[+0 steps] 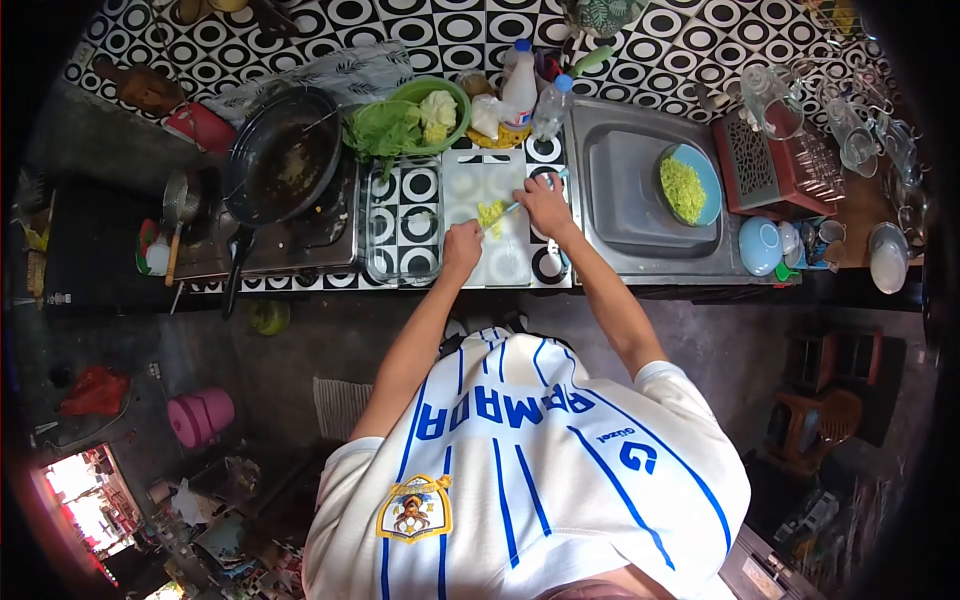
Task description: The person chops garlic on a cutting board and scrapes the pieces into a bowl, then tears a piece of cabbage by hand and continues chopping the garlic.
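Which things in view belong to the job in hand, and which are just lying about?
Job in hand:
- right hand gripping knife
- left hand
- cutting board
- chopped pieces
- likely blue bowl of yellow-green shreds

Apparently lying about:
- frying pan
- clear bottle
- pink container

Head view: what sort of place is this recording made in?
Most likely a home kitchen: a dark frying pan sits over a stove on the left, a metal sink is on the right, and between them lies a cutting board with chopped food.
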`<state>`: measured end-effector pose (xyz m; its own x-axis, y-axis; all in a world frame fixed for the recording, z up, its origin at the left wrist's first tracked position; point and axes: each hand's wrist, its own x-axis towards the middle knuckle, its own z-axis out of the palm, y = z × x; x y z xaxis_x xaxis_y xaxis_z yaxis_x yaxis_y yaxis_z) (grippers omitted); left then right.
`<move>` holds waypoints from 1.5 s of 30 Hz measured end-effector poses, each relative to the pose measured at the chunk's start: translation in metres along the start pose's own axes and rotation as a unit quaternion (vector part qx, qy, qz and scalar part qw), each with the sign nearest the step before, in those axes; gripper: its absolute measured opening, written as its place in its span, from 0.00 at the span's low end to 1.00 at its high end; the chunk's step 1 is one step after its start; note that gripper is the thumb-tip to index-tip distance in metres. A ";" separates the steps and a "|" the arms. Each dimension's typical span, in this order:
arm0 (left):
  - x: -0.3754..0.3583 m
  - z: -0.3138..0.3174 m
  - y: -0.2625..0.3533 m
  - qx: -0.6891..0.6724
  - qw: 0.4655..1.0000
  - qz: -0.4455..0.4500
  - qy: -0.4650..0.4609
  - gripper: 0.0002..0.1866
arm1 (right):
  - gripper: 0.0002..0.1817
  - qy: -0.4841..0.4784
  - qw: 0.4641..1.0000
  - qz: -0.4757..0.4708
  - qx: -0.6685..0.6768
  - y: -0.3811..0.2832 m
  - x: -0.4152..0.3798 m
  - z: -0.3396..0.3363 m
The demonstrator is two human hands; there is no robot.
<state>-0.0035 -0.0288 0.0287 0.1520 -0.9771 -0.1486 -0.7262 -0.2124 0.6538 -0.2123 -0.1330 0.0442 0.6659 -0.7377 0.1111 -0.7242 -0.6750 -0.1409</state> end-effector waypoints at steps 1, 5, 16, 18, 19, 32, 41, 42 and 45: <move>0.005 -0.002 0.003 -0.009 1.000 -0.008 0.002 0.05 | 0.14 -0.004 1.000 0.007 -0.003 0.002 0.003 0.001; 0.013 -0.010 0.010 0.016 1.000 0.013 -0.004 0.06 | 0.13 0.005 1.000 0.014 0.001 0.012 0.011 0.011; 0.032 -0.013 -0.005 0.099 0.989 0.103 0.034 0.03 | 0.11 -0.065 0.997 0.037 -0.026 -0.002 0.005 0.003; 0.036 -0.013 -0.010 0.117 0.987 0.110 0.016 0.04 | 0.13 -0.067 0.996 0.031 -0.049 -0.005 0.003 0.002; 0.052 -0.017 -0.010 0.122 0.986 0.111 0.003 0.05 | 0.14 -0.062 0.995 0.032 -0.066 0.000 0.015 -0.002; 0.027 -0.011 -0.004 0.095 0.993 0.074 0.003 0.09 | 0.12 -0.049 0.997 -0.004 -0.059 0.000 0.009 0.009; 0.007 -0.013 -0.004 0.077 0.996 0.032 -0.010 0.07 | 0.14 -0.103 0.992 -0.008 -0.072 -0.002 0.015 0.002; 0.014 -0.015 -0.003 0.072 0.997 0.037 -0.013 0.07 | 0.14 -0.121 0.990 -0.003 -0.073 -0.001 0.017 0.000; 0.018 -0.011 0.002 0.088 0.996 0.025 -0.016 0.05 | 0.14 -0.108 0.990 -0.040 -0.087 -0.002 0.022 -0.003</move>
<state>0.0053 -0.0472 0.0360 0.0929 -0.9852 -0.1441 -0.8388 -0.1554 0.5218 -0.1968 -0.1479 0.0499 0.7310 -0.6750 -0.1000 -0.6757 -0.7365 0.0324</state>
